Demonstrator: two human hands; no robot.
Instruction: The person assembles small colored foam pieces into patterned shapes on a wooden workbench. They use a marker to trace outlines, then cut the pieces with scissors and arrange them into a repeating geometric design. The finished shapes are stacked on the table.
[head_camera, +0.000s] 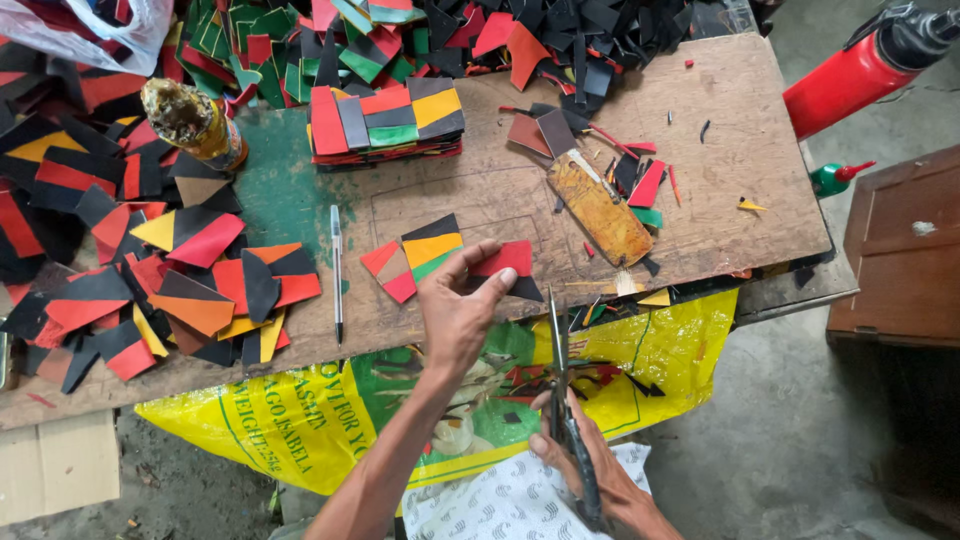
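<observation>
Nearest: right hand (600, 470) low by the lap, fingers closed round the handles of dark scissors (562, 395), blades pointing up toward the table edge. Left hand (462, 310) reaches forward, thumb and fingers pinched on a red-and-black patch piece (510, 262) lying on the wooden table (720, 130), touching it at the near edge. Step looks like picking a piece to trim; bringing it to the blades would call for a lift off the board and a turn toward the scissors, my guess only.

Yellow printed sack (680, 340) hangs under the table edge, scraps on it. Just left of the held piece: one striped multicolour patch (430, 248), one red-tan patch (390, 270). One pen (337, 270) lying lengthwise. One worn yellow flat board (600, 210) with scraps beside it. One neat stack of sewn patches (385, 122). One grimy glue bottle (195, 125). Loose pieces at left and far edge too many to count. One red cylinder (850, 75) off the table at right.
</observation>
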